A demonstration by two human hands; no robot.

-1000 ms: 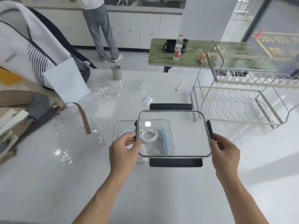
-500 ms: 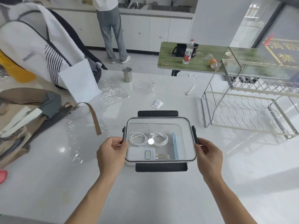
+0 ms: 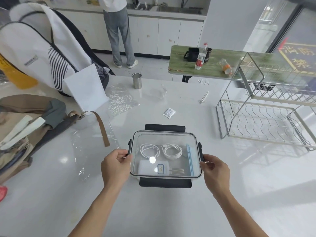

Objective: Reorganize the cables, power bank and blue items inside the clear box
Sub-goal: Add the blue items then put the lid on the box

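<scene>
The clear box (image 3: 165, 136) sits on the white table in front of me with its transparent lid lying over it, black latch flaps (image 3: 165, 183) sticking out front and back. Through the lid I see two coiled white cables (image 3: 149, 150), a white power bank (image 3: 150, 167) at the front left, and thin blue items (image 3: 189, 159) along the right wall. My left hand (image 3: 115, 164) grips the lid's left side clip. On the opposite side, my right hand (image 3: 214, 170) grips the right clip.
A wire dish rack (image 3: 266, 124) stands to the right. Backpacks (image 3: 42, 53) and a brown strap (image 3: 100, 127) crowd the left, with clear plastic sheets (image 3: 92, 144) beside them. A steel cup (image 3: 136, 81), a small sachet (image 3: 169, 113) and a pen (image 3: 204, 96) lie farther back. A person stands at the far counter.
The lid, held off to the right of the box a second ago, has been brought left and down so it now sits squarely over the box. Both hands stayed on its side clips.
</scene>
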